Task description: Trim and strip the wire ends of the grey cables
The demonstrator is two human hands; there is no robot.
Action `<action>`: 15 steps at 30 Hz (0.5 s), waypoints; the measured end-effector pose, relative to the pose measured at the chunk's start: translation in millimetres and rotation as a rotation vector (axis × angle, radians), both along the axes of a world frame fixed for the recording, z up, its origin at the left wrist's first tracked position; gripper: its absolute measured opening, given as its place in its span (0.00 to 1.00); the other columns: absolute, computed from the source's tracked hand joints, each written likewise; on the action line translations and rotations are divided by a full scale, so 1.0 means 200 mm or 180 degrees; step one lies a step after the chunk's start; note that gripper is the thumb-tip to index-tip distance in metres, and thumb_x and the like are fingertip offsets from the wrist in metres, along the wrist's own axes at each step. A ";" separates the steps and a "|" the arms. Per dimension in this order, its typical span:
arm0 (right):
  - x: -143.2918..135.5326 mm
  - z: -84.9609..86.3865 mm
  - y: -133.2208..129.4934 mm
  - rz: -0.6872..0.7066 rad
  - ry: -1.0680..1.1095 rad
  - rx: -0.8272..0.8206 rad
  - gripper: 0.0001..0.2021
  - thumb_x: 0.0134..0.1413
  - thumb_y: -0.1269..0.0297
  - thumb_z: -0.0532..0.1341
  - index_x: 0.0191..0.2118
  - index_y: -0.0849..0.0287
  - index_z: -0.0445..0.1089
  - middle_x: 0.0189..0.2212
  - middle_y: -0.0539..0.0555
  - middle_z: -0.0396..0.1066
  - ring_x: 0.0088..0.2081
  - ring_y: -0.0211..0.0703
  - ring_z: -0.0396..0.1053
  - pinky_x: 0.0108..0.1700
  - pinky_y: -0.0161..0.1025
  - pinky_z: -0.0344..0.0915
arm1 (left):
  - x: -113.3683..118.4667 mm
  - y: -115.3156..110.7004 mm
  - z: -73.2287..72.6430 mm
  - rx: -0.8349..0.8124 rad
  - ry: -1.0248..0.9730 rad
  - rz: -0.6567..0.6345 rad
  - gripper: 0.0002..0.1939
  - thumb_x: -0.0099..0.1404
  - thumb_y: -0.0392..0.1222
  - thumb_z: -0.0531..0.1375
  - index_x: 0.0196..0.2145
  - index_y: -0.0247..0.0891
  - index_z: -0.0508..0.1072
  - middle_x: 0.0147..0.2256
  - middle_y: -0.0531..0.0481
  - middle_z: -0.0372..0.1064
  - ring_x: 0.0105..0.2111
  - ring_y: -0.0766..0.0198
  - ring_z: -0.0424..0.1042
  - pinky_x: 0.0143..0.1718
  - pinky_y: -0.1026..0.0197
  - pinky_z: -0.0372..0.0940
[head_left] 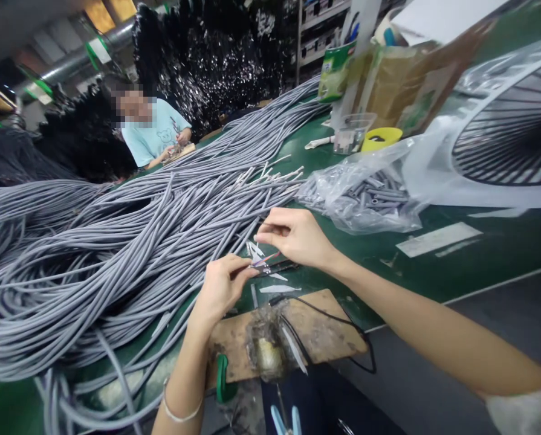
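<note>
My left hand (pixel 225 284) pinches the stripped end of a grey cable, where thin coloured wires (pixel 268 260) stick out to the right between thumb and forefinger. Just above and to the right is my right hand (pixel 295 235), its fingers curled and pressed together; whatever they hold is too small to make out. White paper-like strips (pixel 279 289) lie on the green table under the hands. Nearer my body, a wooden board (pixel 329 320) carries a small soiled device (pixel 269 356) with a black cord.
Long bundles of grey cable (pixel 116 260) cover the left side. A plastic bag of grey tubes (pixel 370 199), a yellow container (pixel 381 139), a clear cup (pixel 352 136) and a fan (pixel 515 133) stand at the right. Another person (pixel 155 130) sits across the table.
</note>
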State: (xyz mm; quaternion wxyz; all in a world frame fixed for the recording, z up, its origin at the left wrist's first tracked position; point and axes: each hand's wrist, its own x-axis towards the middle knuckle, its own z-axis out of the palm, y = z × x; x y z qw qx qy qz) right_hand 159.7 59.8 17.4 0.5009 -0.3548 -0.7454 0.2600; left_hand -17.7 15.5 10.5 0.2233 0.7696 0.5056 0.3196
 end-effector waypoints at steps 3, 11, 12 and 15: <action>0.02 -0.01 0.05 -0.0172 0.0101 -0.0542 0.08 0.43 0.70 0.63 0.18 0.63 0.65 0.17 0.45 0.56 0.21 0.30 0.52 0.25 0.32 0.50 | 0.00 -0.02 0.04 -0.0036 -0.0289 -0.0095 0.07 0.58 0.38 0.59 0.32 0.35 0.77 0.26 0.49 0.72 0.25 0.67 0.69 0.27 0.67 0.63; -0.02 0.01 -0.03 0.0355 -0.0094 0.0271 0.08 0.50 0.72 0.57 0.23 0.62 0.63 0.21 0.47 0.57 0.23 0.32 0.54 0.25 0.31 0.51 | 0.00 0.01 -0.01 0.0076 -0.0977 0.1111 0.08 0.55 0.38 0.59 0.32 0.34 0.76 0.26 0.48 0.74 0.22 0.66 0.70 0.26 0.65 0.66; -0.03 0.01 -0.05 0.0383 -0.0204 0.0582 0.08 0.52 0.72 0.56 0.23 0.62 0.63 0.21 0.48 0.58 0.23 0.32 0.54 0.25 0.31 0.51 | 0.00 0.01 -0.02 0.0072 -0.0859 0.1179 0.08 0.54 0.37 0.59 0.30 0.34 0.77 0.27 0.47 0.75 0.23 0.65 0.71 0.28 0.64 0.67; -0.05 -0.02 -0.10 0.0247 -0.0517 0.1350 0.12 0.56 0.72 0.53 0.23 0.62 0.65 0.20 0.48 0.58 0.22 0.32 0.53 0.24 0.32 0.48 | 0.02 0.02 -0.03 0.0032 -0.0705 0.1247 0.06 0.52 0.36 0.59 0.27 0.34 0.77 0.28 0.45 0.76 0.25 0.62 0.73 0.31 0.61 0.68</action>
